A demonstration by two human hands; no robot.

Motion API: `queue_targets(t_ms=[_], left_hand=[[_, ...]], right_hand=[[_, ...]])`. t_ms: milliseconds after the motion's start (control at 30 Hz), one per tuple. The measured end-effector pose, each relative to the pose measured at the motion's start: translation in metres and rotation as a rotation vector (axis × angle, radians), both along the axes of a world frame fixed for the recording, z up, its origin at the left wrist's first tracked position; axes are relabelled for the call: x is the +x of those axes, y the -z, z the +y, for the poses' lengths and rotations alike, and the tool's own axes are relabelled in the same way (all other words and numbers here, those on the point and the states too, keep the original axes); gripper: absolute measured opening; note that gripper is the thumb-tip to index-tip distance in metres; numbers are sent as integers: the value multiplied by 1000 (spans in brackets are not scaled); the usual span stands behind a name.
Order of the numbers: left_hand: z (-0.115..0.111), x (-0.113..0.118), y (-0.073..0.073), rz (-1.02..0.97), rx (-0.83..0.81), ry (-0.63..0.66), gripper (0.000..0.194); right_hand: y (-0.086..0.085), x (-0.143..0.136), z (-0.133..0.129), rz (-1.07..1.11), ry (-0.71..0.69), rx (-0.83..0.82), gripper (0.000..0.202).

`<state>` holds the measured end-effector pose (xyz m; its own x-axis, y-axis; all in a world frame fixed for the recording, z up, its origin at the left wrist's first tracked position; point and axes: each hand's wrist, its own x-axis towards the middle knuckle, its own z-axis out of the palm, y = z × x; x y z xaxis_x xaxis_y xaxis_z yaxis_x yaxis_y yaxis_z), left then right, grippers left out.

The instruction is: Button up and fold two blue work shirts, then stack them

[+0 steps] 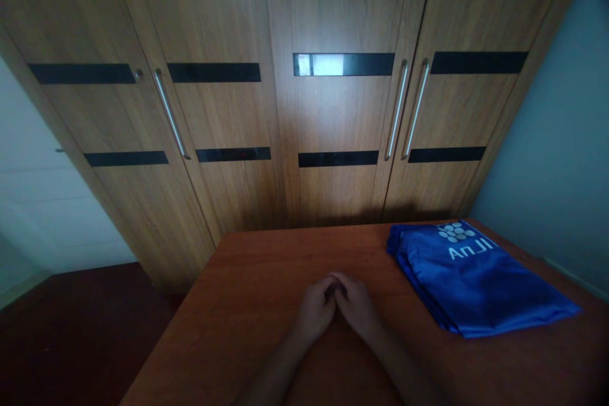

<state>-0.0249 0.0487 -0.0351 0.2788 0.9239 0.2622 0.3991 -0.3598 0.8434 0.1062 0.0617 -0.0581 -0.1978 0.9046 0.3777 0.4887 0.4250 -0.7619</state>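
Observation:
My left hand and my right hand rest together on the wooden table, touching at the fingers and thumbs. Both have their fingers curled in, and I see no object in either one. A small dark gap shows between them, and the palms are hidden. To the right of my right hand, apart from it, lies a folded shiny blue cloth with white lettering and a cluster of pale ovals printed on it.
Behind the table stands a wide wooden wardrobe with dark strips and long metal handles. A pale wall is on the right. At the left are a white door and dark red floor.

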Motion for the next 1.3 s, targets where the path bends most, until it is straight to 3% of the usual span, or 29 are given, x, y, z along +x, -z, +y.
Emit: queue_targets(t_ms=[1300], left_hand=[[0, 0, -1, -25, -7, 1, 37]], right_hand=[[-9, 0, -3, 30, -50, -7, 37]])
